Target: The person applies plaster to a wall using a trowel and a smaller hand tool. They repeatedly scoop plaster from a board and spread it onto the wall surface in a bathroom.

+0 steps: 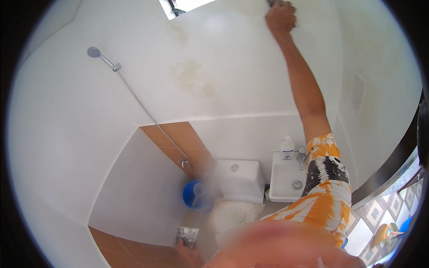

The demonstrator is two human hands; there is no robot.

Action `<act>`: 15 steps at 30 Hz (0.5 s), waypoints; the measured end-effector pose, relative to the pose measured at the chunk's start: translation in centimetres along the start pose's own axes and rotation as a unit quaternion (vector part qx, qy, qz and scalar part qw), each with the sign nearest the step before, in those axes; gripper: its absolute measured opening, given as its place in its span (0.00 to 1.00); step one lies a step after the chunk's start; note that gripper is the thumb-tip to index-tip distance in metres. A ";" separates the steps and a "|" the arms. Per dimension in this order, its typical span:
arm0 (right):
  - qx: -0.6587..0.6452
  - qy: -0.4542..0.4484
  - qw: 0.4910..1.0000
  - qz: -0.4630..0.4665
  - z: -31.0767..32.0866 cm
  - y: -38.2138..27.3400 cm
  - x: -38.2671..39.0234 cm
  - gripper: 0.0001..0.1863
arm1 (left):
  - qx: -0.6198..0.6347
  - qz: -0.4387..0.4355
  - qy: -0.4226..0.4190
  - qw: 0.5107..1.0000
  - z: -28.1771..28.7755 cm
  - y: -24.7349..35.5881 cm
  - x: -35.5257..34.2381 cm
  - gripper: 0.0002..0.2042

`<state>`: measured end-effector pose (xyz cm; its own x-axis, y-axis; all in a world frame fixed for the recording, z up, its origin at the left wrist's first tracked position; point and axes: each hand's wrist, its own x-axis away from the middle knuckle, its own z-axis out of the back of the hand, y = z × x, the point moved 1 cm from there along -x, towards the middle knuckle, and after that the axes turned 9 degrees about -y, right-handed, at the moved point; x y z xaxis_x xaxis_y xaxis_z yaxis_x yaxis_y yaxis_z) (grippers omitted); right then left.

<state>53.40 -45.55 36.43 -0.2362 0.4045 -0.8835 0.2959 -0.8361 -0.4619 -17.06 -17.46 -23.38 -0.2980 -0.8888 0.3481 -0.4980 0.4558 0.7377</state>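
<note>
High on the white wall [241, 58], at the top edge of the view, my right hand [281, 21] is closed around a small dark tool [271, 2]. Most of that tool is cut off or hidden by the fingers, so its kind is unclear. Low down, left of the toilet, my left hand [190, 255] grips a flat metal putty blade [187, 236] with whitish smears on its face. Yellow-brown stains [192, 78] mark the wall to the left of my raised arm.
Below the wall stand a toilet tank [241, 178], the toilet lid [230, 216] and a washbasin [281, 183] bearing a white bottle [287, 147]. A blue bucket [191, 201] sits beside the tank, under a shower hose [136, 98]. A doorway opens onto patterned tiles [373, 223] at right.
</note>
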 end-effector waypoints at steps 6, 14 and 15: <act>-0.041 0.039 0.995 0.083 -2.8 -7.8 4.6 0.22 | 0.015 -0.048 0.013 0.999 -5.3 -1.1 4.3 0.27; -0.094 -0.068 0.976 0.183 -1.5 -7.9 9.8 0.27 | -0.412 -0.175 -0.003 0.894 -1.1 -1.1 2.9 0.33; -0.093 0.028 0.971 0.218 -0.8 -4.9 9.4 0.30 | -0.481 -0.212 0.003 0.851 0.0 -1.1 2.6 0.33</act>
<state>50.44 -37.32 30.34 -0.0022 0.0507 -0.9987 0.5195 -0.8533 -0.0445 -17.30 -20.30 -23.35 -0.2518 -0.9654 -0.0672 0.3376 -0.1527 0.9288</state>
